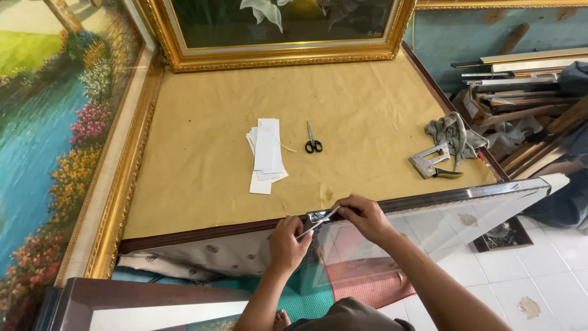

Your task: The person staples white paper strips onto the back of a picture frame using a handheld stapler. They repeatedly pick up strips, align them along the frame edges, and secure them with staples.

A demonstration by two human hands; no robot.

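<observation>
**Both hands on a thin strip at the corner of a glass pane**

A thin pale strip (pixel 318 224) runs slantwise between the two hands at the near edge of the bench (pixel 202 153), right at the left corner of a framed glass pane (pixel 441 214). The right hand (pixel 362 214) pinches the strip's upper end between thumb and fingertips, its grip clenched on the strip where it meets the pane's dark, shiny top edge. The left hand (pixel 288 240) sits lower and to the left, fingers curled, its grip grasping the strip's lower end. The pane stands tilted against the near side of the bench and stretches away to the right, out over the white tiled floor (pixel 539 282).

Farther off, on the brown paper that covers the bench, lies a loose stack of white paper strips (pixel 267 153), and just right of it a pair of black-handled scissors (pixel 313 140). Well to the right sits a staple gun (pixel 432 164), touching a crumpled grey rag (pixel 453 133). A gold-framed painting (pixel 282 30) leans at the far side, and a large landscape painting (pixel 49 141) in a gold frame stands along the left. Lengths of frame moulding (pixel 520 79) are piled at far right
</observation>
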